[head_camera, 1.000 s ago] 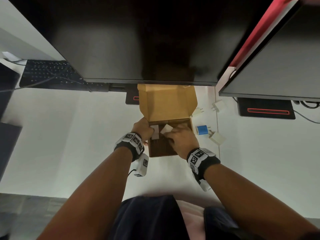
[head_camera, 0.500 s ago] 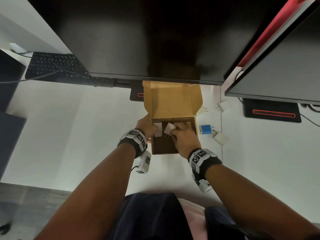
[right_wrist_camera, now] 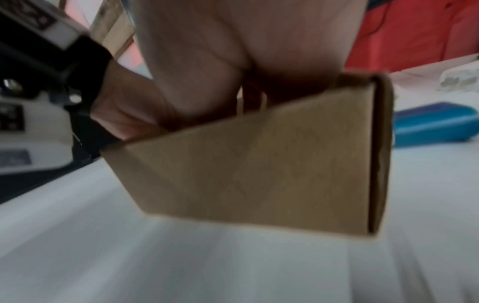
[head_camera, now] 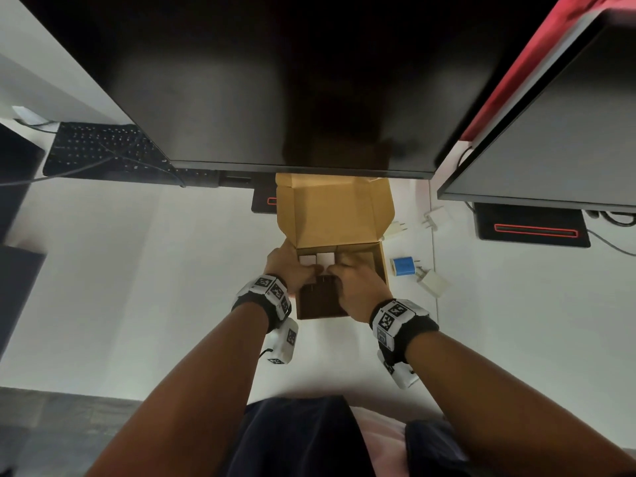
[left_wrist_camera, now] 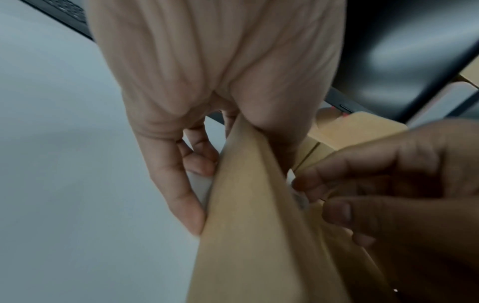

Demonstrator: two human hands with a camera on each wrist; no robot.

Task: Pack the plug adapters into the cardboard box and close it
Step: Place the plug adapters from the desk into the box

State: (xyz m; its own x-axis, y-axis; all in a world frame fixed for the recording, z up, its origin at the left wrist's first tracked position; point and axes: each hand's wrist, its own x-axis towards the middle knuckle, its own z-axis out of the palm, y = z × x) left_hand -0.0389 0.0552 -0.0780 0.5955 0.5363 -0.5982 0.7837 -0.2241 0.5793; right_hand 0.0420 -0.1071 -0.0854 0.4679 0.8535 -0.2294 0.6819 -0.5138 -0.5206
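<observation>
Plug adapters, two small white cube-shaped ones, sit side by side in the far left corner of the open brown cardboard box (head_camera: 377, 266): the left white adapter (head_camera: 307, 260) against the left wall and the right white adapter (head_camera: 325, 259) touching it. The box stands on the white counter (head_camera: 137, 287) just below the edge of a large black monitor (head_camera: 275, 80), its lid flap (head_camera: 330, 215) raised and leaning back toward the screen. The left hand (head_camera: 292, 273) grips the box's left wall, with the fingers curled against the outside and the thumb reaching over the rim to the inside, as the left wrist view shows (left_wrist_camera: 181, 164). The right hand (head_camera: 358, 287) is down inside the box with its fingers curled, and the fingertips (left_wrist_camera: 334, 211) meet at the right white adapter; from these views I cannot tell for certain whether they pinch it or only push it. On the counter to the right of the box lie more adapters: a blue cube-shaped adapter (head_camera: 402, 266) just beside the box wall, a white rectangular adapter (head_camera: 432, 284) next to it, and two small white pronged adapters farther back (head_camera: 399, 228) (head_camera: 434, 218). A black keyboard (head_camera: 99, 149) lies at the far left, and a second dark monitor (head_camera: 568, 132) stands at the right.
</observation>
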